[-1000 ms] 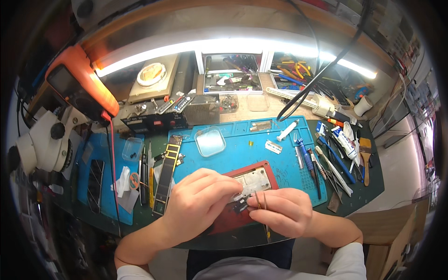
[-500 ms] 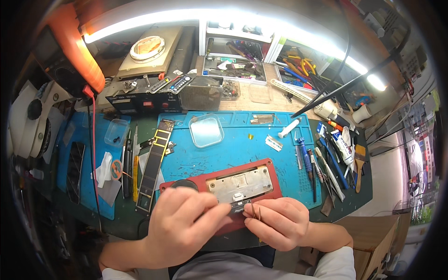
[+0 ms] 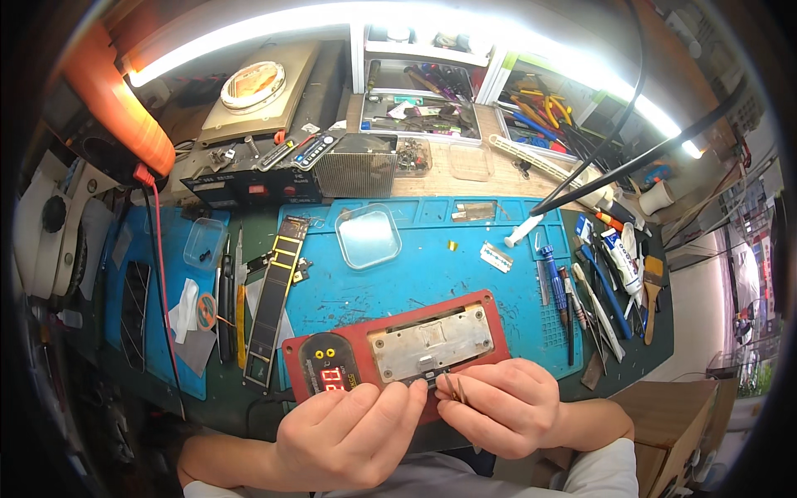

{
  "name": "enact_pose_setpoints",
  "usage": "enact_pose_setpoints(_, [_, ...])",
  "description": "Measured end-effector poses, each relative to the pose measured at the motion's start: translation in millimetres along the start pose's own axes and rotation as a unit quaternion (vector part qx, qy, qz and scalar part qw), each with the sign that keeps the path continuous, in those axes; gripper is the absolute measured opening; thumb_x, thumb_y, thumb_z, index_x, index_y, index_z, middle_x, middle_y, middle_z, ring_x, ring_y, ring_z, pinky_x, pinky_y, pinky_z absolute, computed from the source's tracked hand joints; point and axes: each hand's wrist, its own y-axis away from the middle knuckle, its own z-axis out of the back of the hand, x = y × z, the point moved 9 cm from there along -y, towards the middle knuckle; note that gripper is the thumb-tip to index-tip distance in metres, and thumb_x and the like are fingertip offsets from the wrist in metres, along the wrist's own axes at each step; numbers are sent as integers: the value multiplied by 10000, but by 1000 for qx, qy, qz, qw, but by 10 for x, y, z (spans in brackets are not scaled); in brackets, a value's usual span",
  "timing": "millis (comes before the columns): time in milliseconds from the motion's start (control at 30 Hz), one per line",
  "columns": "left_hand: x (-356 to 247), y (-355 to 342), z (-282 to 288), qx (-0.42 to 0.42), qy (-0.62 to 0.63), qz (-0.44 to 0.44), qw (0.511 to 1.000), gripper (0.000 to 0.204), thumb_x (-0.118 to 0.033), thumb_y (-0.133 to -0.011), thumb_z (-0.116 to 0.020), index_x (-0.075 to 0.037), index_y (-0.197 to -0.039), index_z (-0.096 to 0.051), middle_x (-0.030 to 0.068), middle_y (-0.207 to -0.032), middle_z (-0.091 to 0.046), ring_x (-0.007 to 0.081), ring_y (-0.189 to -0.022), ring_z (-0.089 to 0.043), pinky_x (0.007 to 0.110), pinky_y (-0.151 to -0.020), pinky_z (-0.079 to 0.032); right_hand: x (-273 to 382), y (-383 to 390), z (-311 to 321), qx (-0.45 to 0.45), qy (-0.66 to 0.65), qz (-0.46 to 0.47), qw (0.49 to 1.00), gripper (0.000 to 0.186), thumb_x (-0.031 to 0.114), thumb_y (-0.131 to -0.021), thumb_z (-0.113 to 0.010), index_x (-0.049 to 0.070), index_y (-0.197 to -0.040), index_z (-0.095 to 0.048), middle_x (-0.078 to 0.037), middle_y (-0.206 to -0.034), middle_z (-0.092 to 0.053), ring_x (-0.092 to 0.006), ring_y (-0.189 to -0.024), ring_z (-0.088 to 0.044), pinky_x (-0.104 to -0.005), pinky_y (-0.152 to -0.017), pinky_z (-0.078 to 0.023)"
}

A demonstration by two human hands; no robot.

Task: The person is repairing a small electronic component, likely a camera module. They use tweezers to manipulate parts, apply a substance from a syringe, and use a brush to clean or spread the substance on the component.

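Observation:
My left hand (image 3: 353, 432) is closed, thumb and fingers pressed together at one end of a small dark part (image 3: 429, 376) with a pale silver spot. My right hand (image 3: 502, 407) is closed beside it, fingertips at the part's other end. Out of its curled fingers stick the thin brownish prongs of what look like tweezers (image 3: 455, 387). Both hands are over the near edge of a red heating station (image 3: 490, 315) with a lit red display and a metal plate (image 3: 440, 336). A small metallic piece (image 3: 426, 363) is near the plate's front edge.
A blue mat (image 3: 415, 282) bears a clear plastic box (image 3: 368, 236), a razor blade (image 3: 496, 256) and a syringe (image 3: 523, 231). Screwdrivers (image 3: 552, 282), tubes and a brush (image 3: 653, 286) lie at right. A long black frame strip (image 3: 276, 303) and a yellow knife (image 3: 241, 328) lie left.
My left hand has moved down and slightly right, uncovering the station's display, and its fingertips are now at the dark part. The right hand keeps its grip. The view has shifted slightly.

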Motion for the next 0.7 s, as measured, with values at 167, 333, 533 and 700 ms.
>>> enact_pose_setpoints(167, [-26,-10,-14,10,-11,-20,1000,381,-87,-638,-705,1,-1001,-784,46,-887,-663,123,-655,-618,232,-489,-433,-15,-6,3,2,1,3,1000,159,123,-790,-702,70,-937,-729,-79,-1001,-736,-162,-845,-708,-245,-630,-523])
enact_pose_setpoints(333, [-25,-9,-19,6,-19,-27,999,411,-106,-618,-682,-8,-1003,-788,44,-885,-659,118,-662,-618,224,-490,-421,-110,37,53,-9,-59,-20,998,215,124,-851,-714,22,-1036,-756,-100,-1002,-735,-191,-814,-712,-278,-619,-543])
enact_pose_setpoints(533, [-20,-49,-4,17,-24,-22,999,452,-117,-586,-645,-19,-1002,-793,36,-868,-655,113,-642,-610,216,-487,-405,-257,92,214,1,-216,-112,970,355,68,-848,-752,-36,-1187,-733,-135,-961,-733,-207,-750,-699,-296,-559,-536])
enact_pose_setpoints(700, [-8,-57,0,12,-10,-16,1000,460,-120,-588,-640,-17,-1010,-792,36,-870,-659,113,-635,-612,220,-481,-405,-402,143,68,-58,-301,-209,928,354,-97,-713,-770,-23,-1057,-737,-109,-816,-732,-221,-688,-731,-295,-599,-578])
